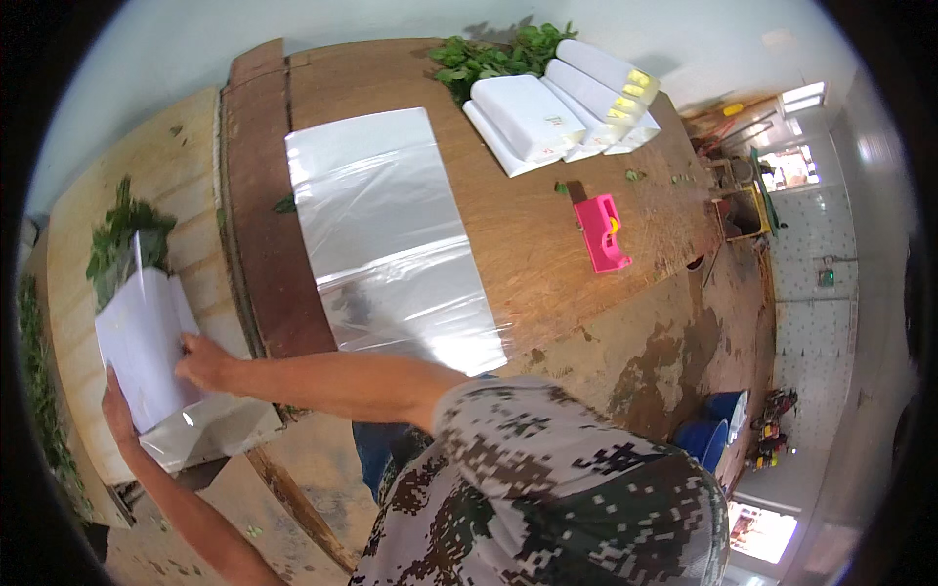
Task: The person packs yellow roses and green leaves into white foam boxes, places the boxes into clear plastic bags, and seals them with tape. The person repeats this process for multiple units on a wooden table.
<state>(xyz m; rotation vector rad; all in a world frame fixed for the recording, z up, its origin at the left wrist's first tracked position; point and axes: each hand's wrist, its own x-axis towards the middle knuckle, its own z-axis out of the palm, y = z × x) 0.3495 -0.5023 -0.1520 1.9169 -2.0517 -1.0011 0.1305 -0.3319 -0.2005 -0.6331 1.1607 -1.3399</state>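
A white paper wrap point(149, 351) lies around a bundle of leafy green stems point(128, 227) on the pale board at the left. Leaves stick out of its far end, and clear plastic film point(220, 436) shows under the near end. My left hand point(121, 409) holds the wrap along its left side, the fingers partly hidden. On the opposite side, my right hand point(207, 362) grips the wrap's edge between bent fingers. To the right of my hands, a stack of clear plastic sheets point(388, 227) spans the brown boards.
A pink tape dispenser point(602, 234) with yellow tape stands on the wooden table point(527, 278). Several white wrapped bundles point(524, 117) are piled by the wall, their foliage point(498, 58) behind. More greenery point(44, 395) lines the far left. Blue bins point(703, 439) stand on the floor.
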